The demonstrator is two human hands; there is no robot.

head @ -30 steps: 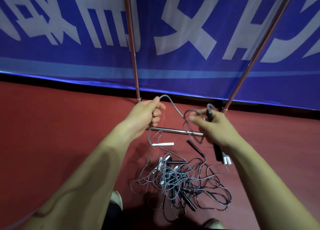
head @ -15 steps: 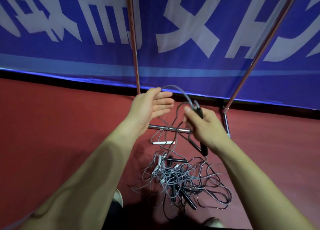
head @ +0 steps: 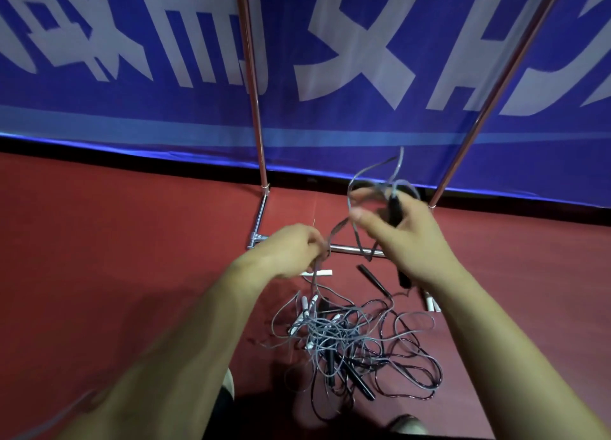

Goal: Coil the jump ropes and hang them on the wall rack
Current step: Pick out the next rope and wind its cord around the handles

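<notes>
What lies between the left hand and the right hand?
In the head view, a grey rope runs from the left hand to the right hand, across the chrome bar.

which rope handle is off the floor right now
The black handle gripped in the right hand; the other handles, black and white, lie on the red floor or in the tangled pile.

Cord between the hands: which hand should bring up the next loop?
Left, most likely. The left hand grips the cord on the run down to the pile; the right hand is busy holding the black handle and loops.
</notes>
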